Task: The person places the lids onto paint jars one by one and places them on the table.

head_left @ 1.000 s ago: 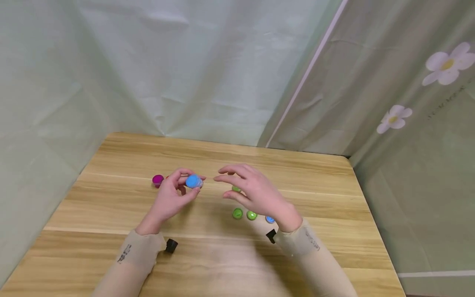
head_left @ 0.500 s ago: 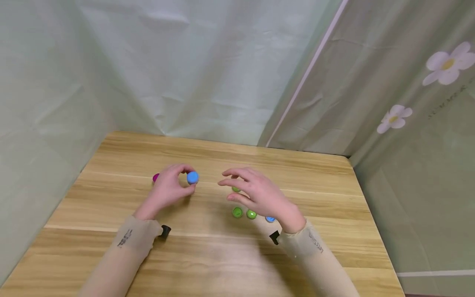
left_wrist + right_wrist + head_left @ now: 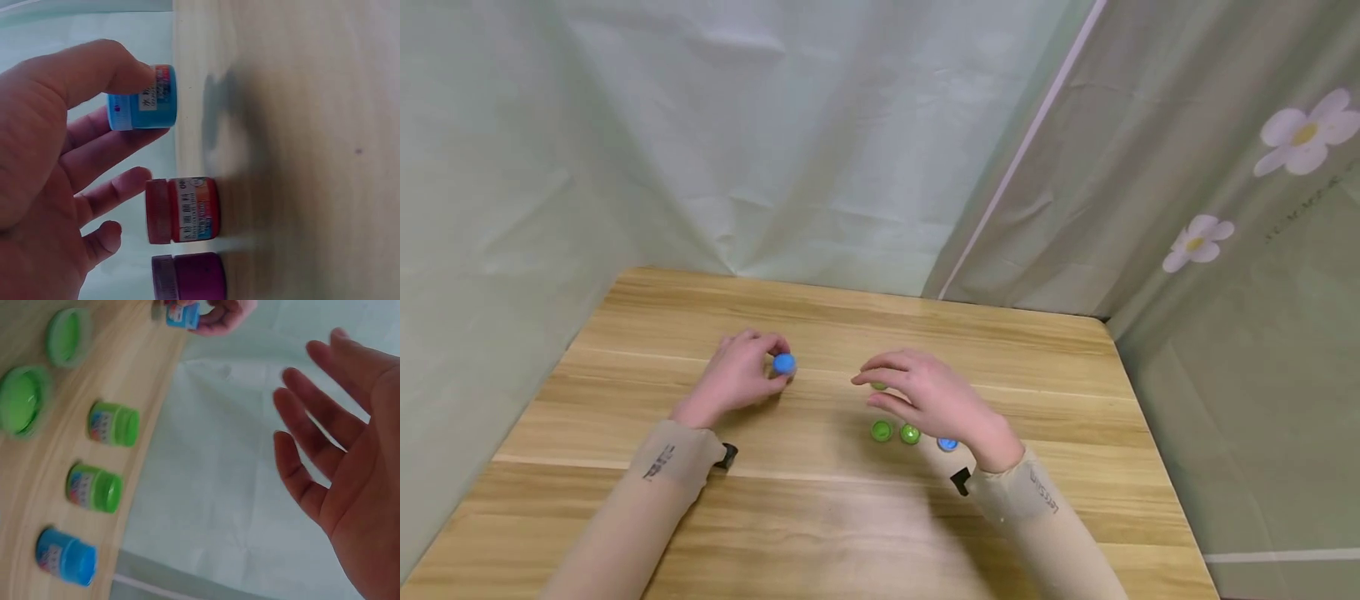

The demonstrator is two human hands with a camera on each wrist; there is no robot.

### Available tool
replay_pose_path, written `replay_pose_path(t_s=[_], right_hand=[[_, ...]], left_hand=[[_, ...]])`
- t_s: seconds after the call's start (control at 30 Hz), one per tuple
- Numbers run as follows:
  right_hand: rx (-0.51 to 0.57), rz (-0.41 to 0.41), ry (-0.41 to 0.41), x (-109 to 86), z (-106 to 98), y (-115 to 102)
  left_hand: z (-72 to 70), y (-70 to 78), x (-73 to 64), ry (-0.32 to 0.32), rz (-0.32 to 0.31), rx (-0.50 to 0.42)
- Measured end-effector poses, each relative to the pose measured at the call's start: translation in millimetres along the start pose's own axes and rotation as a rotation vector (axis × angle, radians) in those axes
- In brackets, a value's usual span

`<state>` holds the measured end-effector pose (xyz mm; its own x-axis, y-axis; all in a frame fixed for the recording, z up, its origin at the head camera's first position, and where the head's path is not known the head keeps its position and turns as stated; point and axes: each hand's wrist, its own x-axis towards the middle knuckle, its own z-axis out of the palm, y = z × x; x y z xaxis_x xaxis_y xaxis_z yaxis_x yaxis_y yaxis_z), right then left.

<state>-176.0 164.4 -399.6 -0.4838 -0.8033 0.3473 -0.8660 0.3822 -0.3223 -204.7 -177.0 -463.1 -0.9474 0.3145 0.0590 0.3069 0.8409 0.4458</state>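
Observation:
My left hand (image 3: 733, 379) pinches a small blue paint jar (image 3: 164, 112) between thumb and fingers, close over the wooden table. In the left wrist view a red paint jar (image 3: 195, 209) stands beside it, with a purple jar (image 3: 203, 278) partly cut off by the frame. The left hand hides both in the head view. Raised above the right part of the table, my right hand (image 3: 932, 400) holds nothing, its fingers loosely bent. Two green jars (image 3: 112, 425) and another blue jar (image 3: 65, 556) stand in a row in the right wrist view.
Nearer the front are two round green pieces with clear rims (image 3: 882, 431) and a round blue one (image 3: 947, 444), partly behind the right wrist. Pale curtains (image 3: 820, 150) hang along the back and sides of the table (image 3: 850, 533).
The left hand has moved slightly left and lowered the blue jar towards the table, covering the purple and red jars in the head view. The right hand has drifted slightly right and nearer.

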Motion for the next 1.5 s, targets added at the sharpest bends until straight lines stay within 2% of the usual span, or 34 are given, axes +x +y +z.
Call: replay_pose_path(t_s=[0.2,0.37,0.63,0.93,1.17,1.33,1.43,1.5], right_hand=[[0.023,0.094,-0.084,-17.8,4,8],[0.036,0.119,-0.086,-29.0,5,10],[0.047,0.138,-0.093,-34.3,6,13],[0.065,0.163,-0.105,-40.6,5,16],[0.072,0.226,-0.136,-43.4,3,17],[0.073,0.239,-0.147,-45.8,4,19],[0.078,0.257,-0.148,-48.0,4,20],[0.083,0.271,-0.147,-49.8,4,21]], left_hand=[[3.3,-3.7,-1.2,-0.011,0.007,0.019],[4.8,-5.0,1.4,0.001,0.022,0.021],[8.9,-6.4,2.0,-0.046,0.004,0.007],[9.9,-4.6,2.8,-0.040,0.001,0.012],[9.8,-4.3,2.4,-0.024,0.006,-0.008],[10.2,-0.5,1.0,0.024,0.030,-0.031],[10.9,7.9,0.6,0.089,0.061,-0.089],[12.7,17.8,0.7,0.122,0.067,-0.166]])
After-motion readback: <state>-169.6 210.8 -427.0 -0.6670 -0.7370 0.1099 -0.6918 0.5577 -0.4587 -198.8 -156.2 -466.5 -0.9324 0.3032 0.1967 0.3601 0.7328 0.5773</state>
